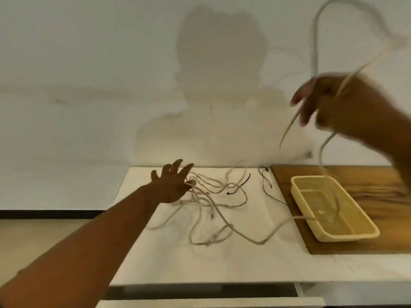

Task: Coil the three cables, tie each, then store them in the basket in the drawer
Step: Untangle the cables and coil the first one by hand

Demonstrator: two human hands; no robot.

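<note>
Several loops of pale beige cable [213, 203] lie tangled on the white table top [178, 258]. My left hand [173, 185] is stretched out over the tangle's left side, fingers spread, with strands running under them. My right hand [327, 101] is raised high at the right and grips a loop of one beige cable [315, 25] that arcs above it; its strand hangs down into the yellow plastic basket [364, 234]. The right hand is blurred.
The basket stands on a brown wooden board [378, 181] at the table's right. Thin black ties [265, 185] lie near the back edge between the tangle and the board. A partly open white drawer front [200, 302] shows at the bottom. A plain wall is behind.
</note>
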